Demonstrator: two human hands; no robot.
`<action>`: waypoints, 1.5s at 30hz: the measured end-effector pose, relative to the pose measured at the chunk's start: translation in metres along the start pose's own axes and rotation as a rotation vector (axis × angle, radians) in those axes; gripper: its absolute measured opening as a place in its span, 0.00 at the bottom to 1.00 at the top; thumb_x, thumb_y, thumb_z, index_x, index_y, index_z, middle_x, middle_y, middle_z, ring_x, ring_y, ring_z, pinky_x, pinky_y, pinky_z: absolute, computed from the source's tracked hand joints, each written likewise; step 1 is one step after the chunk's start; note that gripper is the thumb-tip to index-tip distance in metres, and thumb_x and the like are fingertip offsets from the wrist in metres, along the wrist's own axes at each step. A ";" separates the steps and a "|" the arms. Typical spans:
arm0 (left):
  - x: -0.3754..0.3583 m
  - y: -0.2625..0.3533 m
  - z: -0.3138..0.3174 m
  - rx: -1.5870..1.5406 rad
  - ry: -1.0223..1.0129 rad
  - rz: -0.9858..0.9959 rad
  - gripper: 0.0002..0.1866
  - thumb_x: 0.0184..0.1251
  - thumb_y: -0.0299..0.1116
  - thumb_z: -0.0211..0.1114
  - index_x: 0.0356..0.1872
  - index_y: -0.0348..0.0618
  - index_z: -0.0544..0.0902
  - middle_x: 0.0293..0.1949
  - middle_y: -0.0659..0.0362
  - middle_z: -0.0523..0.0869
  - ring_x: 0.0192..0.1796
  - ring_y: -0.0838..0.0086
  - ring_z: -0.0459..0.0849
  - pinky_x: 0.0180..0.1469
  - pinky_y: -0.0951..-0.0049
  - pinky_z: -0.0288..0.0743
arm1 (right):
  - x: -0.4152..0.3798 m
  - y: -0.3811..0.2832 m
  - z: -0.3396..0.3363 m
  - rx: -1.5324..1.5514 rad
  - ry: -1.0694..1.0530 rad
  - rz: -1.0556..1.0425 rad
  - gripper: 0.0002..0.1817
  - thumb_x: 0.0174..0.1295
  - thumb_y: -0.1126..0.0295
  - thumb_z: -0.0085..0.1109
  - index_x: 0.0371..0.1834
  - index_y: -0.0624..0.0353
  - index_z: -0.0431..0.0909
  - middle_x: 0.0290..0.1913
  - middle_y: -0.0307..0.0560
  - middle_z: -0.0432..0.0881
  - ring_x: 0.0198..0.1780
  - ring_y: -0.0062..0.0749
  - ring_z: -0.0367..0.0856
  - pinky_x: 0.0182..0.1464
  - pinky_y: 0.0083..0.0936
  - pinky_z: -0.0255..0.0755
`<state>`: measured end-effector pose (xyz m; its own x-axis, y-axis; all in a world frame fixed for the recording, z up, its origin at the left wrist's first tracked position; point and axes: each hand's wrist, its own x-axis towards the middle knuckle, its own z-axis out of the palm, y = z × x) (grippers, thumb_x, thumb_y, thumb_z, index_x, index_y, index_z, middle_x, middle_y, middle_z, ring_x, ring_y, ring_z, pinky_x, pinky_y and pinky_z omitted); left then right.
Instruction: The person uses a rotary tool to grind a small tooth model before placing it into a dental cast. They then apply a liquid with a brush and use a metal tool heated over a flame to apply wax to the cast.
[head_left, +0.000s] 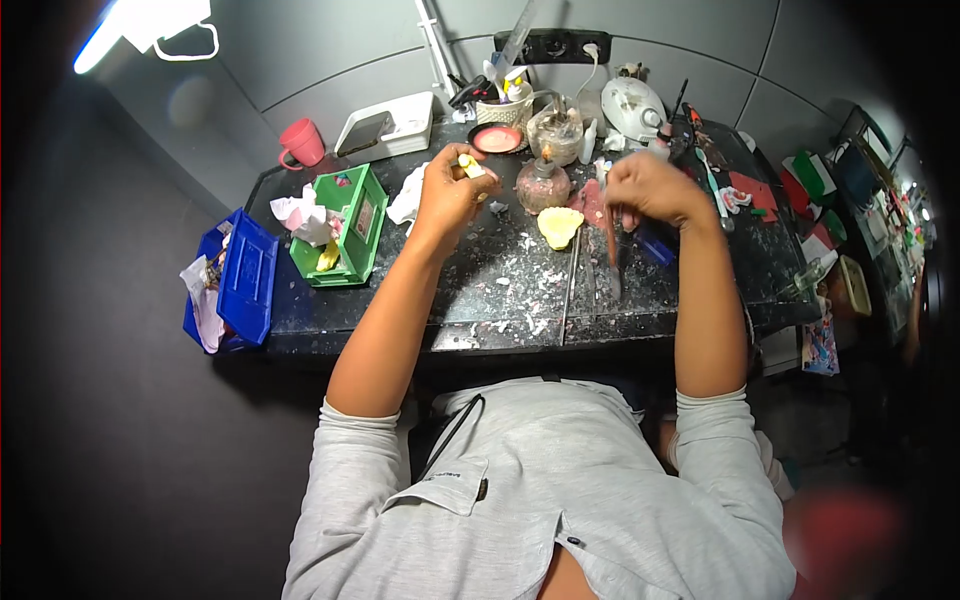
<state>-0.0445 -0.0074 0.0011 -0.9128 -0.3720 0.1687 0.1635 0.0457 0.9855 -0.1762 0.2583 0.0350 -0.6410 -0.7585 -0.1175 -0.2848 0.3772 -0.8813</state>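
My left hand (452, 192) is raised over the table, its fingers closed on a small yellowish-white piece (469, 165), perhaps a dental cast. On the right, my right hand (655, 190) is slightly blurred. Its fingers pinch the top of a brown-handled wax knife (611, 238), which points down with its grey blade towards the tabletop. Between the hands stands a glass spirit lamp (543, 188) with a small flame. A yellow dental cast (560, 228) lies in front of it. Close to the right hand are a pink wax sheet (591, 202) and a blue object (655, 248).
A thin metal tool (571, 285) lies among white and pink scraps on the black table (460, 310). Left are a green bin (365, 225), a blue bin (250, 280), a pink mug (302, 143) and a white tray (412, 125). A pink-and-white denture (736, 200) lies right.
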 end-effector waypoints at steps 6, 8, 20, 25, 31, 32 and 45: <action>0.000 -0.001 0.002 -0.029 -0.019 0.008 0.18 0.53 0.15 0.65 0.46 0.38 0.74 0.32 0.55 0.87 0.23 0.78 0.81 0.16 0.79 0.64 | 0.009 0.011 -0.021 0.703 0.417 -0.280 0.11 0.68 0.66 0.63 0.43 0.65 0.81 0.38 0.47 0.87 0.34 0.23 0.87 0.27 0.17 0.80; -0.001 0.002 0.003 -0.021 -0.029 0.016 0.18 0.53 0.15 0.65 0.45 0.37 0.75 0.32 0.55 0.87 0.23 0.77 0.81 0.16 0.79 0.64 | 0.014 0.016 -0.023 0.714 0.421 -0.246 0.12 0.69 0.66 0.63 0.46 0.66 0.80 0.43 0.49 0.86 0.40 0.26 0.88 0.32 0.19 0.84; -0.003 0.005 0.004 0.008 -0.024 0.003 0.16 0.53 0.17 0.64 0.45 0.39 0.76 0.33 0.56 0.88 0.26 0.77 0.84 0.18 0.79 0.66 | 0.027 0.014 -0.002 0.720 0.498 -0.299 0.16 0.72 0.69 0.60 0.50 0.75 0.73 0.47 0.60 0.84 0.48 0.41 0.88 0.39 0.30 0.90; -0.002 0.003 0.003 0.019 -0.024 -0.003 0.16 0.53 0.16 0.64 0.44 0.39 0.76 0.33 0.54 0.88 0.26 0.76 0.84 0.18 0.79 0.66 | 0.028 0.017 -0.004 0.718 0.475 -0.278 0.17 0.72 0.69 0.60 0.51 0.75 0.72 0.48 0.61 0.83 0.49 0.41 0.88 0.39 0.30 0.90; -0.002 0.003 0.001 0.067 -0.052 -0.012 0.18 0.53 0.16 0.64 0.46 0.38 0.76 0.34 0.53 0.88 0.26 0.76 0.83 0.18 0.78 0.66 | 0.033 0.023 -0.007 0.800 0.497 -0.270 0.16 0.71 0.71 0.61 0.51 0.75 0.73 0.45 0.58 0.84 0.46 0.38 0.88 0.40 0.31 0.89; -0.002 0.003 0.001 0.065 -0.053 -0.015 0.18 0.53 0.16 0.64 0.46 0.38 0.76 0.34 0.53 0.88 0.26 0.76 0.83 0.18 0.78 0.66 | 0.034 0.025 -0.008 0.799 0.497 -0.267 0.16 0.71 0.71 0.61 0.51 0.75 0.73 0.45 0.58 0.84 0.46 0.38 0.88 0.40 0.31 0.89; -0.001 0.004 0.000 0.093 -0.045 -0.028 0.15 0.57 0.18 0.64 0.46 0.38 0.76 0.33 0.54 0.89 0.27 0.76 0.83 0.19 0.78 0.66 | 0.039 0.031 -0.006 0.793 0.299 -0.287 0.15 0.77 0.68 0.53 0.55 0.71 0.73 0.52 0.62 0.84 0.52 0.41 0.88 0.55 0.32 0.86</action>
<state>-0.0434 -0.0073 0.0045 -0.9326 -0.3326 0.1402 0.1045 0.1228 0.9869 -0.2142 0.2442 0.0056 -0.8113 -0.5552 0.1831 0.0425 -0.3685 -0.9287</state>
